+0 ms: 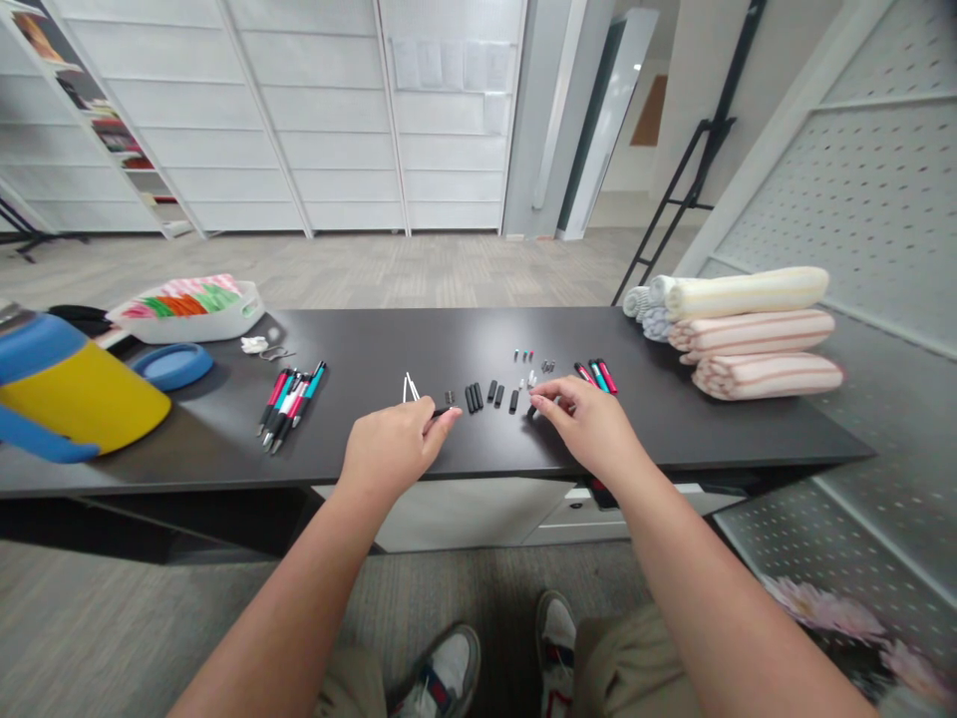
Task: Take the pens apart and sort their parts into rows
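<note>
Currently the left hand (396, 444) hovers over the front of the long black bench (419, 334). Its thumb and forefinger are pressed together, pinching one thin black pen part (443, 411) just above the bench top. The right hand (590, 421) rests near it, fingers (544, 391) curled down onto one small white pen piece (532, 403); whether they grip it cannot be told.

Between the hands lie five short black grip sleeves (478, 396) in a loose row, each apart from the next. Left of these are two thin white refills (410, 387). Just beyond the right hand are three assembled pens (596, 375), red, teal and red, side by side. Farther back lie three tiny tips (524, 354). Well to the left is one bundle of red and teal pens (290, 396), its number not countable. At far right are three rolled striped towels (755, 334), stacked.
</note>
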`<state>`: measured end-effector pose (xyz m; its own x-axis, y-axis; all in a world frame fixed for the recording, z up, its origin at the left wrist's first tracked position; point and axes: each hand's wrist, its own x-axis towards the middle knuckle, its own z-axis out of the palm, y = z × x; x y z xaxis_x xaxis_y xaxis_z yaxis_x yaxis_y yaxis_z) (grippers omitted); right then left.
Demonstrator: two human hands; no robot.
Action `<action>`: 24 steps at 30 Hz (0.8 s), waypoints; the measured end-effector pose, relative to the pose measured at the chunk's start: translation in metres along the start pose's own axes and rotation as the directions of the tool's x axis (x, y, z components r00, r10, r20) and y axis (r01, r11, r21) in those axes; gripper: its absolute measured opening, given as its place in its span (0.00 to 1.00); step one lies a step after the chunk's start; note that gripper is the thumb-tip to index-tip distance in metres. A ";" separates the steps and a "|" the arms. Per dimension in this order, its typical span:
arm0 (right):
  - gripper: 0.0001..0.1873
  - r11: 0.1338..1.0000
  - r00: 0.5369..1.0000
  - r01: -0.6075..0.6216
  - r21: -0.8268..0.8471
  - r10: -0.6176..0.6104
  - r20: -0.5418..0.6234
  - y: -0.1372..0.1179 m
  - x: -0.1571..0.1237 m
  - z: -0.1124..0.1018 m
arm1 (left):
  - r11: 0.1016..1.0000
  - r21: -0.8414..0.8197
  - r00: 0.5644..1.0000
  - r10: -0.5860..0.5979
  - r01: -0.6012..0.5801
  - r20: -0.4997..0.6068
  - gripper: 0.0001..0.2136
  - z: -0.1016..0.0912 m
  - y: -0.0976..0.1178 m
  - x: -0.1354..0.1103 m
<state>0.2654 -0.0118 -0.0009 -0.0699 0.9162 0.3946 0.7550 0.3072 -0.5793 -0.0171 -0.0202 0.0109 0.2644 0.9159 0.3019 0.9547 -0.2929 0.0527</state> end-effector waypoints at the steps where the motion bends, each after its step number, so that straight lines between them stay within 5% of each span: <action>1: 0.10 1.000 1.000 0.019 -0.009 -0.019 0.004 0.001 0.001 0.000 | 1.000 0.000 1.000 0.001 -0.001 0.000 0.27 0.000 0.000 0.000; 8: 0.13 0.996 0.999 -0.035 -0.083 0.032 -0.038 0.002 0.000 0.002 | 1.000 0.007 1.000 0.008 -0.008 -0.005 0.27 -0.001 0.000 0.000; 13: 0.04 0.989 0.999 0.014 -0.150 -0.007 0.043 -0.004 -0.003 0.000 | 1.000 0.001 1.000 0.012 -0.012 -0.005 0.27 0.000 0.000 0.001; 24: 0.06 0.977 0.988 0.152 -0.152 -0.151 0.014 -0.012 -0.003 0.009 | 0.999 -0.004 0.999 0.038 -0.038 0.004 0.27 -0.001 0.001 0.000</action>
<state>0.2507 -0.0156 -0.0012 -0.1922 0.8626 0.4679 0.8258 0.3998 -0.3978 -0.0160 -0.0205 0.0119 0.3012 0.9050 0.3003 0.9434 -0.3287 0.0445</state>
